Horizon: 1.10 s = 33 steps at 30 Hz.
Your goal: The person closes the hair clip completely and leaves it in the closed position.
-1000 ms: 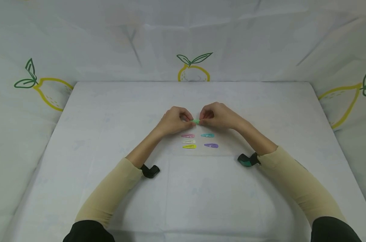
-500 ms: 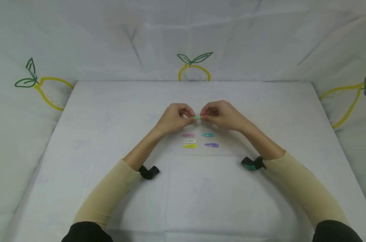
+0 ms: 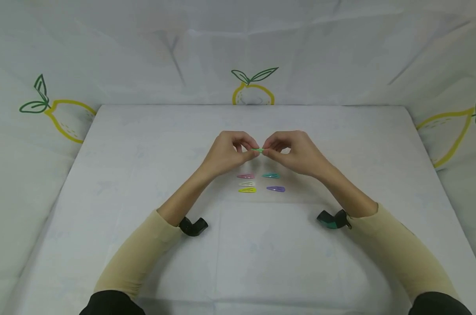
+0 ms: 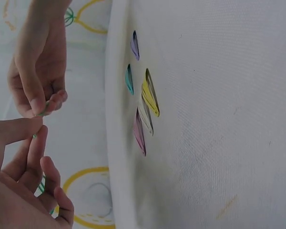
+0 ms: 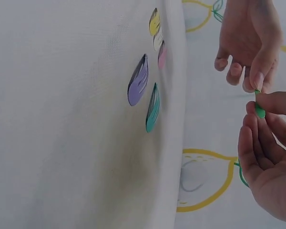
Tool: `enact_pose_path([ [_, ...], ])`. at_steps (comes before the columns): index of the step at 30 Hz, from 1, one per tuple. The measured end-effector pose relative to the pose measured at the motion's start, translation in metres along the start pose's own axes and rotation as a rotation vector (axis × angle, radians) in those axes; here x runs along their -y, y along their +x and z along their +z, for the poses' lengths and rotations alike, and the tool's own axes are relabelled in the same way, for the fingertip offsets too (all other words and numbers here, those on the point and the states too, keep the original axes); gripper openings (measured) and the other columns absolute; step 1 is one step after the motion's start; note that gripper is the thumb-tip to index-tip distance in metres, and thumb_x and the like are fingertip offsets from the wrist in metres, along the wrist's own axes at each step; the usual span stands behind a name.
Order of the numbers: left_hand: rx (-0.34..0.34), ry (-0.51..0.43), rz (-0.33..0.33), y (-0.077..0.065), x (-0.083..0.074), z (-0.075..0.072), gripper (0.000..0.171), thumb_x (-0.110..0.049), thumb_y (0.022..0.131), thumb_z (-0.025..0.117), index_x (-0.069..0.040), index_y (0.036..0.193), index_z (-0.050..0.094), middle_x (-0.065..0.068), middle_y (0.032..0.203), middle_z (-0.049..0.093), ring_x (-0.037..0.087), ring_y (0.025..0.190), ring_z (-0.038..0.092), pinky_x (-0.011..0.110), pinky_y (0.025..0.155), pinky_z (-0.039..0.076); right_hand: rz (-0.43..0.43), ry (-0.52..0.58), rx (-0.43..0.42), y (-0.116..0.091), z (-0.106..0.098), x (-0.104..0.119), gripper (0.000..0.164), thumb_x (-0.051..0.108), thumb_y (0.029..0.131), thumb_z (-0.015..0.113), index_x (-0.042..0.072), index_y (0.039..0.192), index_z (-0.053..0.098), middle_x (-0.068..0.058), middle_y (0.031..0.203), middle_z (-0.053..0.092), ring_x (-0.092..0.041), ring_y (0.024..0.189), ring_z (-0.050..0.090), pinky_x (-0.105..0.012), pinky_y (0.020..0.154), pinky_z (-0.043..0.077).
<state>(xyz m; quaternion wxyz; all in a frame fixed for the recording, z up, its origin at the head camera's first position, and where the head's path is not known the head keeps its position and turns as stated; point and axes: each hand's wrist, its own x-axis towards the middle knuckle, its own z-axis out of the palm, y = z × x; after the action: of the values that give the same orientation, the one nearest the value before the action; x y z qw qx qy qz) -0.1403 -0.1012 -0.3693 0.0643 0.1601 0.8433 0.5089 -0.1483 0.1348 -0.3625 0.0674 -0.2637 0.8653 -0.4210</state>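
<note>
A green snap hair clip point(image 5: 260, 111) is held up between both hands, above the table. My left hand point(image 3: 229, 153) pinches one end of it between thumb and fingers. The other end is pinched by my right hand point(image 3: 294, 152). Fingertips cover most of the clip in the head view. Below the hands lie more snap clips in two columns: pink point(image 3: 245, 176), white point(image 3: 247, 184) and yellow point(image 3: 247, 190) on the left, teal point(image 3: 271, 175) and purple point(image 3: 276, 189) on the right.
A white cloth covers the table point(image 3: 143, 131). Behind and beside it hangs a white sheet with lemon drawings point(image 3: 253, 94). Black wrist devices point(image 3: 194, 226) show at both cuffs, standing out over the cloth.
Both hands have risen from just behind the clips, carrying the green clip up and away from the table. The other clips stay where they lay.
</note>
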Motion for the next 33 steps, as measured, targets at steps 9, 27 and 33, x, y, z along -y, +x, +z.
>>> enact_pose_path([
  [9, -0.023, -0.010, 0.020, -0.0040, -0.0051, 0.0022, 0.006, -0.013, 0.090, 0.080, -0.008, 0.092, 0.081, 0.002, 0.079, 0.075, 0.013, 0.063, 0.046, 0.024, 0.059, 0.034, -0.018, 0.032, -0.045, -0.0031, 0.0032, 0.0023, 0.005, 0.012, 0.097, 0.078, 0.009, 0.093, 0.080, -0.004, 0.081, 0.075, -0.012, 0.077, 0.066, -0.023, 0.075, 0.051],
  [27, -0.012, -0.113, -0.020, -0.0020, -0.0010, 0.0037, 0.006, -0.016, 0.093, 0.080, -0.011, 0.093, 0.082, 0.003, 0.083, 0.076, 0.014, 0.069, 0.052, 0.024, 0.066, 0.040, -0.060, 0.070, -0.076, -0.0021, 0.0020, -0.0019, 0.004, 0.009, 0.098, 0.077, 0.007, 0.095, 0.079, -0.006, 0.088, 0.078, -0.009, 0.079, 0.068, -0.018, 0.084, 0.054],
  [33, 0.002, -0.140, -0.065, -0.0022, -0.0007, 0.0036, 0.009, -0.021, 0.094, 0.081, -0.012, 0.096, 0.082, 0.002, 0.091, 0.078, 0.015, 0.077, 0.058, 0.027, 0.073, 0.045, -0.097, 0.070, -0.108, -0.0038, 0.0017, -0.0019, 0.004, 0.009, 0.098, 0.078, 0.006, 0.095, 0.079, -0.006, 0.085, 0.077, -0.008, 0.077, 0.066, -0.018, 0.081, 0.053],
])
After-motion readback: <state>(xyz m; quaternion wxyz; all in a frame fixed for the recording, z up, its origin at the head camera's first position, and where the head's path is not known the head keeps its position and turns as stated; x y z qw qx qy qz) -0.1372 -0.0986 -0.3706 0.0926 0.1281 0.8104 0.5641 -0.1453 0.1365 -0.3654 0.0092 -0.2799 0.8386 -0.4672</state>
